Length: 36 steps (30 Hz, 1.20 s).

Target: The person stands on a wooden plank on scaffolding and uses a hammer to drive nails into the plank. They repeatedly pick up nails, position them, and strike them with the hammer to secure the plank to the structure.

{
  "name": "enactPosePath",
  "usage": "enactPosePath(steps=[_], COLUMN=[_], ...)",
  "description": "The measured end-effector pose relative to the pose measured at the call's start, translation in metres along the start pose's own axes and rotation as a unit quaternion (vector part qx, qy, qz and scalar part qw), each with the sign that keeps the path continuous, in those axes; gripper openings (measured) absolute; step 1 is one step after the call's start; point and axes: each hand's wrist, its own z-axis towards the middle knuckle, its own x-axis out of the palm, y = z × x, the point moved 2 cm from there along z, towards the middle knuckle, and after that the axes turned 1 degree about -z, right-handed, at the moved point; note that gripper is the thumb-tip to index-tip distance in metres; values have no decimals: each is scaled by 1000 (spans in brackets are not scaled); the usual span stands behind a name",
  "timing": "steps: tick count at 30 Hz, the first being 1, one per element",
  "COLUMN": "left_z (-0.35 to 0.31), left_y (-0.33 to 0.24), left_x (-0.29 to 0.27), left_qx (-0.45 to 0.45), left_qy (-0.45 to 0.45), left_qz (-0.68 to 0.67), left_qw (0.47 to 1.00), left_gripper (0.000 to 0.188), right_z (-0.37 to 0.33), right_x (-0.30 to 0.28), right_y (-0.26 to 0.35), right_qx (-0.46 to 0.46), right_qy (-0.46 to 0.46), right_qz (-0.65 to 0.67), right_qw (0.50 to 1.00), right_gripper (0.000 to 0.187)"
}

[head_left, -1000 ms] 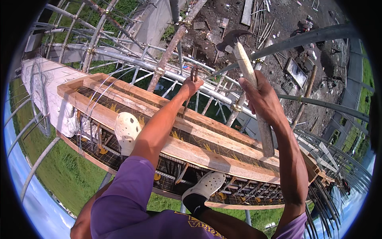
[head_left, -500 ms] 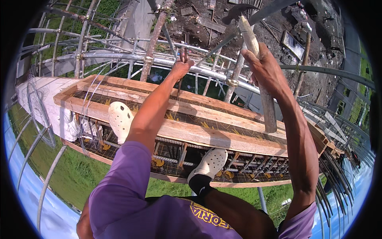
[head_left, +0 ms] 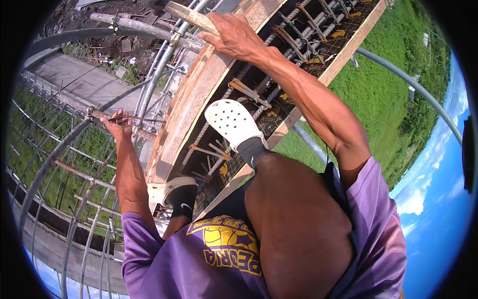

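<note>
Near the scaffolding at the left, my left hand (head_left: pixel 118 125) is closed around a thin dark rusty metal rod (head_left: pixel 149 120). The rod's far end points right, toward the side of the timber formwork (head_left: pixel 199 82). At the upper middle, my right hand (head_left: pixel 236 36) grips a pale wooden handle (head_left: pixel 191 18) above the formwork edge. A dark piece shows by the handle's far end, cut off by the top of the picture, so its shape is unclear. Tied steel reinforcing bars (head_left: pixel 259 112) run inside the formwork, below my right forearm.
My feet in white clogs (head_left: pixel 231 119) stand on or over the formwork and bars. Scaffold pipes (head_left: pixel 55 154) rise at the left, and another pipe (head_left: pixel 413 84) curves past at the right. Grass (head_left: pixel 363 119) and muddy ground (head_left: pixel 84 25) lie far below.
The view has swung round, with the formwork now running diagonally. My body and feet have turned along it. Both hands keep hold of the rod and the wooden handle.
</note>
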Motion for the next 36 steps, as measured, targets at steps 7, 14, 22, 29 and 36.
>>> enactPosePath(steps=[7,14,22,29,36], left_z=[14,12,-24,-65,8], left_y=[-29,-30,-25,0,-12], left_x=[-7,-10,-7,-60,-86], left_qx=[-107,-98,-65,19,-35], left_qy=[50,44,21,-20,-127], left_qz=[51,80,123,-41,42], left_qw=[992,991,990,999,990], left_gripper=[77,63,64,44,38], right_z=[-14,-16,-16,-9,-7], right_x=[10,12,6,-5,-1], right_y=[-31,-36,-30,-22,-22], right_qx=[-77,103,104,104,105], right_qy=[-105,-8,-10,-34,-20], right_qz=[69,356,277,206,161], right_qw=[989,929,955,972,981], right_gripper=[51,42,41,41,43])
